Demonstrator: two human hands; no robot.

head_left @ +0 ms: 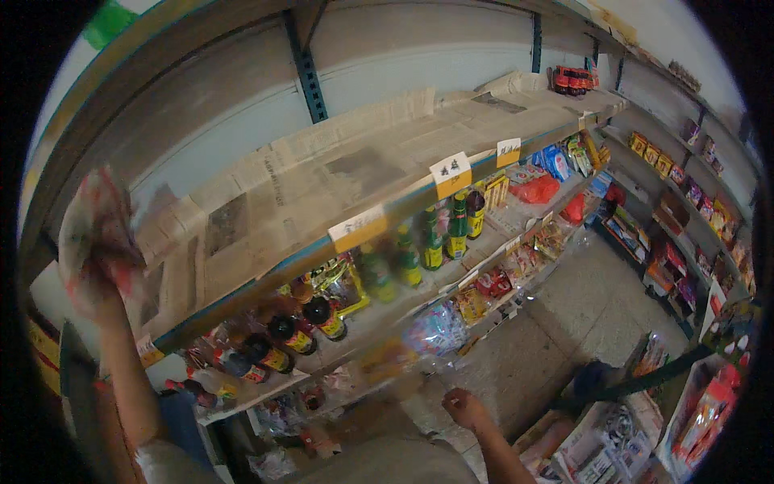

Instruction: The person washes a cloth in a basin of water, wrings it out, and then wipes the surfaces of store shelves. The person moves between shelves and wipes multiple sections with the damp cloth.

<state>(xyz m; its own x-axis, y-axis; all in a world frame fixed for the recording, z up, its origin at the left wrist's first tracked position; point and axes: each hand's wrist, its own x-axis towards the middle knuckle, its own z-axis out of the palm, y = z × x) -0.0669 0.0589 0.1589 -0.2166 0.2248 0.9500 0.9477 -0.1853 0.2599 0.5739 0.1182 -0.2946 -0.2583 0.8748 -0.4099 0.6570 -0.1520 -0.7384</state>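
Observation:
At the far left, my left hand is raised and grips a crumpled white-and-red cloth, blurred and partly covering the fingers. The cloth is by the left end of the upper shelf, which is lined with newspaper; whether it touches the paper I cannot tell. My right hand hangs low in front of me, fingers curled, with nothing seen in it. Below the upper shelf stand dark bottles with black caps and green glass bottles with yellow labels.
Handwritten price cards hang on the shelf edge. A pack of red-labelled bottles sits at the shelf's far end. Shelves of packaged goods line the right side. Boxes of goods stand at lower right beside the tiled floor.

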